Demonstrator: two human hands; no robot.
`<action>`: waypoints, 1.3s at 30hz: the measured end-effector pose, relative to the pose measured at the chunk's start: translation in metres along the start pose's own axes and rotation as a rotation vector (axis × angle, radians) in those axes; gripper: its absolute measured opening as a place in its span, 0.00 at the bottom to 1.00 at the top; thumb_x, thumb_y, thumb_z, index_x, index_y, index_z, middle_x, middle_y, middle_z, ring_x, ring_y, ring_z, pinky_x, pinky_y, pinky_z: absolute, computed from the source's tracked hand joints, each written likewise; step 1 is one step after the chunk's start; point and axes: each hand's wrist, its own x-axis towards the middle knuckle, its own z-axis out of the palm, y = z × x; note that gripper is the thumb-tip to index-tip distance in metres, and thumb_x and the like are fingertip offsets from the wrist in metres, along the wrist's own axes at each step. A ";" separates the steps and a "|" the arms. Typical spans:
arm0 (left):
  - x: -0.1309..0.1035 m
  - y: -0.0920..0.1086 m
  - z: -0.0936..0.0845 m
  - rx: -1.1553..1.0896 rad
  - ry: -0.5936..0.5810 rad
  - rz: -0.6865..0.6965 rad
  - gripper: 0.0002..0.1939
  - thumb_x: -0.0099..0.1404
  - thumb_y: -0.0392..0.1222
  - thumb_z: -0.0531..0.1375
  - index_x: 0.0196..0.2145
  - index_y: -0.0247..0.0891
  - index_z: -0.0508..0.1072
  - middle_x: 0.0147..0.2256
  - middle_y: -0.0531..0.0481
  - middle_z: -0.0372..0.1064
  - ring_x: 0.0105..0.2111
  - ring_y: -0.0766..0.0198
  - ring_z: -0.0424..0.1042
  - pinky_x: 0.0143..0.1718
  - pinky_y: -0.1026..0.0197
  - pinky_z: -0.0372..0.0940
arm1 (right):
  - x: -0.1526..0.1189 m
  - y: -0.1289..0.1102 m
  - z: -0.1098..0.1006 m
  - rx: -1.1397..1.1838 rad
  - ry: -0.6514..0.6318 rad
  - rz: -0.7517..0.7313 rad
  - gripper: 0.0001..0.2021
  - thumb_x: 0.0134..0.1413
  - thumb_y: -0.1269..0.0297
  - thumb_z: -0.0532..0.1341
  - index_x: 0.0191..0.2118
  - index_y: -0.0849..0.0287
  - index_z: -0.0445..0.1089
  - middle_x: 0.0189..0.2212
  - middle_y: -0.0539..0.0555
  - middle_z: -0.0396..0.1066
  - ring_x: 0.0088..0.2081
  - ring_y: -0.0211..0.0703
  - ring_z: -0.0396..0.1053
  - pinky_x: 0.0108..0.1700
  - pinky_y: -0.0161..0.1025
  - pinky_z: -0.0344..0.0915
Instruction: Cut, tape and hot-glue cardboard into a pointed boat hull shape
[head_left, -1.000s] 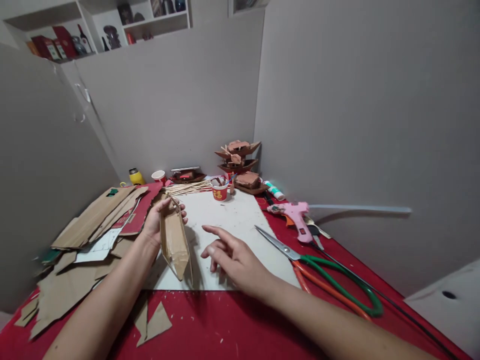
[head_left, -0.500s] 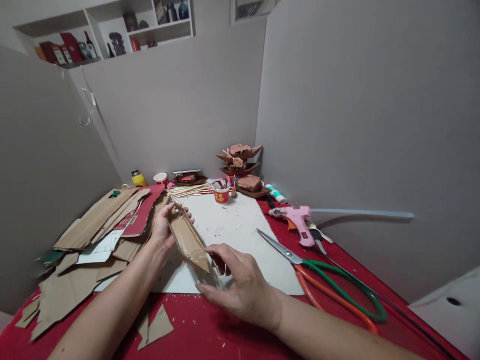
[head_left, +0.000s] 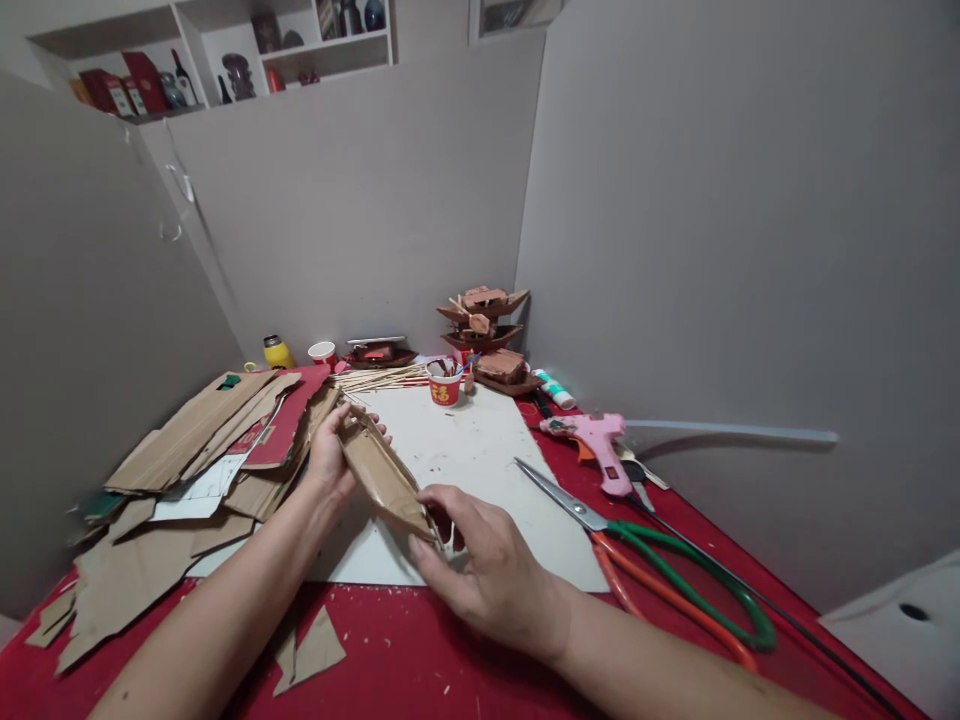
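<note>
A small cardboard boat [head_left: 381,478], brown and narrow with low folded sides, slants over the white board [head_left: 465,440]. My left hand [head_left: 331,450] is closed around its far end, the fingers showing past the far side. At the near pointed end, my right hand [head_left: 480,565] has its thumb and fingers closed about the tip. The tip itself is partly hidden by those fingers. Large scissors [head_left: 577,510] with one green and one orange handle lie just right of my right hand, blades apart.
Cardboard sheets [head_left: 180,430] are heaped at left, with scraps [head_left: 319,645] in front. A pink glue gun [head_left: 600,445] lies at right, a clear stick jutting from it. Thin sticks [head_left: 382,378], a red paper cup [head_left: 444,388] and finished model boats [head_left: 484,320] stand at the back.
My right thumb has come up toward the boat's near tip, and the fingers have closed around it. The boat has tilted slightly, its near end shifting right. My left hand keeps its hold.
</note>
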 end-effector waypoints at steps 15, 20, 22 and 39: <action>0.000 -0.004 0.000 -0.047 0.081 -0.073 0.17 0.66 0.44 0.58 0.52 0.36 0.67 0.50 0.43 0.67 0.45 0.56 0.70 0.44 0.48 0.69 | -0.003 0.012 0.001 0.161 0.067 -0.109 0.18 0.56 0.76 0.58 0.53 0.58 0.64 0.28 0.51 0.65 0.28 0.38 0.63 0.29 0.35 0.62; -0.001 -0.009 0.001 -0.052 0.083 -0.089 0.17 0.67 0.44 0.57 0.51 0.36 0.67 0.49 0.43 0.68 0.43 0.57 0.71 0.42 0.49 0.69 | 0.000 0.009 -0.004 0.133 0.083 -0.110 0.12 0.56 0.74 0.58 0.47 0.58 0.67 0.26 0.50 0.64 0.26 0.36 0.62 0.27 0.34 0.60; -0.001 -0.010 0.002 -0.049 0.074 -0.087 0.13 0.66 0.44 0.56 0.44 0.33 0.71 0.40 0.44 0.72 0.36 0.58 0.73 0.37 0.53 0.70 | 0.000 0.008 -0.006 0.114 0.078 -0.123 0.11 0.57 0.74 0.58 0.46 0.58 0.67 0.25 0.50 0.66 0.26 0.36 0.62 0.28 0.34 0.60; -0.008 -0.015 0.003 0.004 -0.068 -0.048 0.07 0.60 0.39 0.55 0.30 0.34 0.71 0.21 0.48 0.72 0.19 0.60 0.72 0.25 0.59 0.69 | 0.002 0.016 -0.023 -0.168 -0.139 -0.488 0.27 0.57 0.74 0.54 0.62 0.56 0.51 0.22 0.48 0.62 0.22 0.39 0.59 0.24 0.35 0.56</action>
